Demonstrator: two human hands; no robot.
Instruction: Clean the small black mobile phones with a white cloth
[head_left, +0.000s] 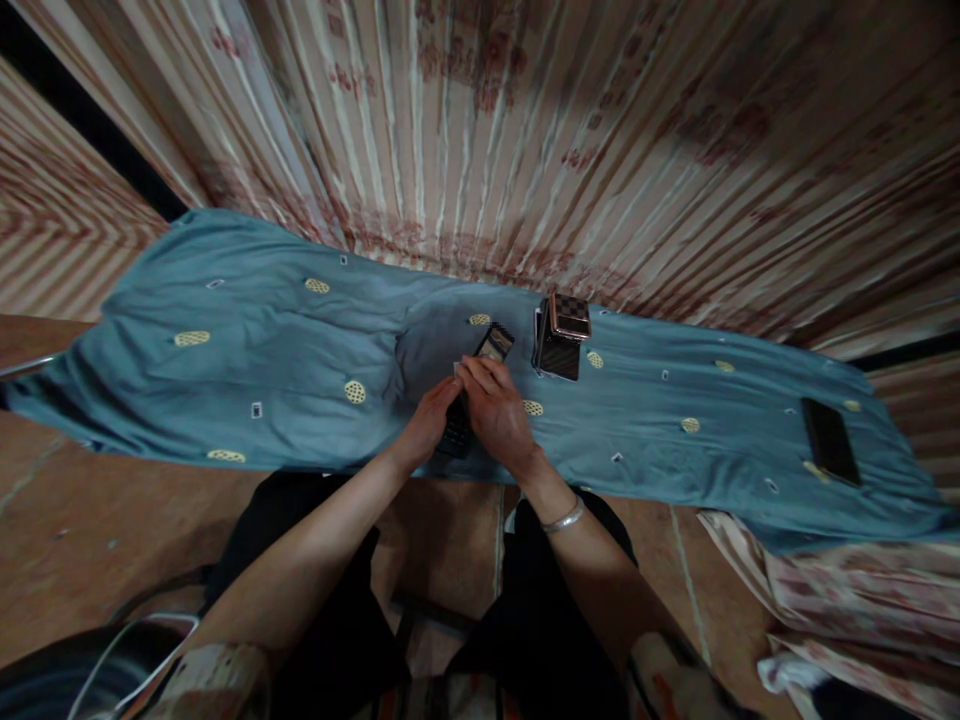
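Note:
A long dark handset with a keypad (454, 438) lies slanted on the blue cloth, its lower end towards me. At its upper end is a pale, screen-like panel (494, 343). My right hand (495, 405) is closed over the handset's middle, fingers curled to the left. My left hand (433, 415) is closed against its left side, fingertips meeting those of the right. A small pale bit (457, 369) shows at the fingertips; its kind is unclear. The hands hide the middle of the handset.
A folded, checkered case-like object with coppery edges (568, 318) stands on a dark patterned piece (559, 357), right of my hands. A black smartphone (830, 441) lies far right on the blue cloth (637, 450). A pleated curtain (465, 150) hangs behind.

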